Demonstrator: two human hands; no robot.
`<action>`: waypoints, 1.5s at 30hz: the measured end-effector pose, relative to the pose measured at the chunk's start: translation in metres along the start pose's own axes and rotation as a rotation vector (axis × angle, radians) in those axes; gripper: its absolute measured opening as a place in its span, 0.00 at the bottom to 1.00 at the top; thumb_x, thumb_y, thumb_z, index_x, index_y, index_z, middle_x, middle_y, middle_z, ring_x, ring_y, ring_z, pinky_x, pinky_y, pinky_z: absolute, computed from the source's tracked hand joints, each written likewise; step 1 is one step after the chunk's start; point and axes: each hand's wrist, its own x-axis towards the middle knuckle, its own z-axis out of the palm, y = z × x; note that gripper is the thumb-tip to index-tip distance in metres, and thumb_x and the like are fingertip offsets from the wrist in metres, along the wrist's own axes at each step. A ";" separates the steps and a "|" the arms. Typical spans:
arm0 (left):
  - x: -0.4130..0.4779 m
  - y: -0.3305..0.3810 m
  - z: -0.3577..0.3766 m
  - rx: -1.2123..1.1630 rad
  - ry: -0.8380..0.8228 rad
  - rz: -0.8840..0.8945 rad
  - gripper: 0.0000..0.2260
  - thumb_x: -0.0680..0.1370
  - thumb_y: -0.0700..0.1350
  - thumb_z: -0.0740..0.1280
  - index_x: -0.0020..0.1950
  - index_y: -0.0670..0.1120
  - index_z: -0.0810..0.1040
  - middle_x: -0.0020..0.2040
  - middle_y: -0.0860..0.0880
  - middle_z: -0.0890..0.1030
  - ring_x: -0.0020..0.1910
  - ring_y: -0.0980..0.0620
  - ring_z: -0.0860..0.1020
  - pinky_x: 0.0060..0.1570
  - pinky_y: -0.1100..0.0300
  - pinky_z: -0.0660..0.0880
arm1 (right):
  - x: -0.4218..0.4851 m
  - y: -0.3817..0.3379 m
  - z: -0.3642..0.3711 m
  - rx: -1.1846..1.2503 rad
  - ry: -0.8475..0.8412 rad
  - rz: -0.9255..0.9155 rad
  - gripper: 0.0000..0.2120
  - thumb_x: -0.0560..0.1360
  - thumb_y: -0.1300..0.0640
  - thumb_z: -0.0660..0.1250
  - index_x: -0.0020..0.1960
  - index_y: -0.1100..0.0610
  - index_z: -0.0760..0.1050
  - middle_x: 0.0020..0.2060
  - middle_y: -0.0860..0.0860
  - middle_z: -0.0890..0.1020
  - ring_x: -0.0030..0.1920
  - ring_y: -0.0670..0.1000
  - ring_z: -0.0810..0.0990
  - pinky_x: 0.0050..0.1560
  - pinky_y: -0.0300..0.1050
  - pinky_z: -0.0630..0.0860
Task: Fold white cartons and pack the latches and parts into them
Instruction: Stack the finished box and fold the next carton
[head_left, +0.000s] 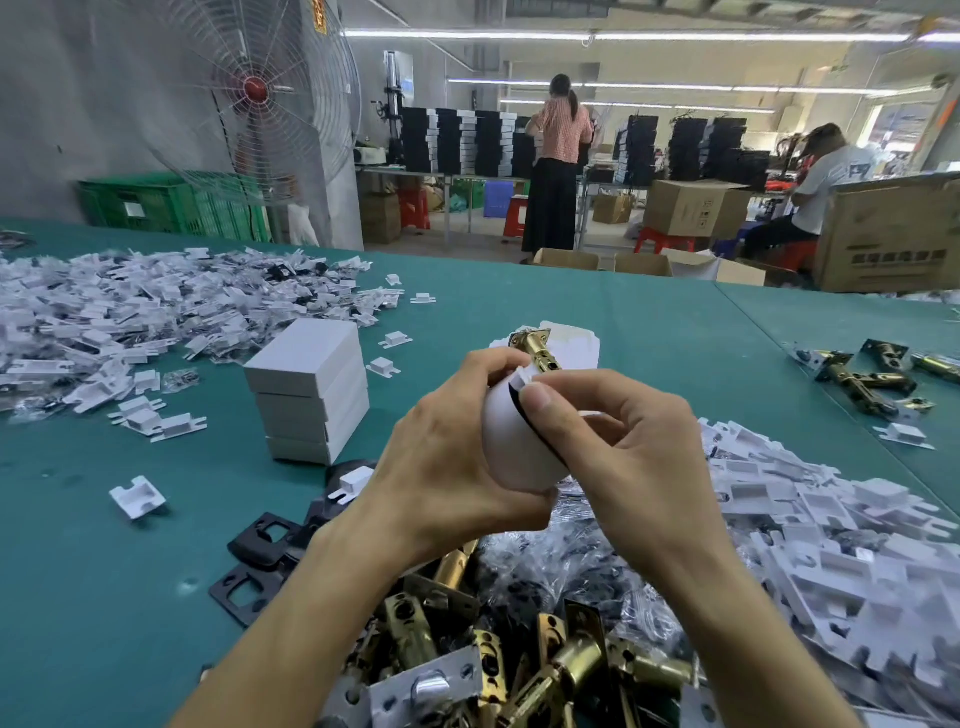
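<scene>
The left grip (447, 441) is wrapping curled fingers round a small white cardboard carton (514, 447), smooth and matte, its side bulging outward, while the right grip (623, 441) is pinching a flap at the carton's open top between thumb and fingers, so both are clamped on it above the worktop. A shiny brass cylindrical latch (537, 348) with drilled holes is sticking out of that open end, just beyond the fingertips. Left of the left grip, a neat stack of closed white cartons (311, 384) is standing on the teal felt-like worktop (104, 571). Farther left, a wide heap of white tabbed inserts (156, 306) is sprawling; a similar heap (805, 519) is lying right of the right grip. Below both wrists, brass latches (519, 649) and clear bags are piling together, with flat black metal strike plates (260, 540) beside the left forearm. Beyond the grips, a large wire-caged fan (254, 93) is standing by a grey wall, and two people are working among brown cardboard boxes (691, 208) under strip lights.
</scene>
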 end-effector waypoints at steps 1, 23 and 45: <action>0.000 0.000 0.000 0.007 0.000 0.001 0.37 0.58 0.52 0.77 0.64 0.63 0.67 0.49 0.57 0.81 0.44 0.52 0.82 0.39 0.50 0.81 | 0.000 -0.002 0.000 0.014 -0.009 0.016 0.10 0.72 0.45 0.72 0.48 0.49 0.85 0.41 0.45 0.87 0.42 0.46 0.86 0.43 0.46 0.83; -0.002 0.002 0.001 0.020 -0.024 0.054 0.40 0.60 0.52 0.75 0.72 0.55 0.68 0.55 0.58 0.77 0.47 0.54 0.79 0.43 0.50 0.79 | 0.002 0.004 -0.005 0.140 -0.054 0.015 0.03 0.71 0.59 0.75 0.40 0.53 0.83 0.40 0.49 0.87 0.41 0.48 0.87 0.42 0.42 0.82; -0.001 -0.006 -0.006 -0.181 -0.010 0.066 0.33 0.63 0.44 0.77 0.60 0.64 0.66 0.47 0.64 0.72 0.38 0.59 0.75 0.31 0.67 0.74 | 0.007 0.008 -0.016 0.303 -0.202 -0.018 0.14 0.64 0.57 0.75 0.50 0.56 0.85 0.44 0.52 0.87 0.44 0.48 0.85 0.47 0.38 0.80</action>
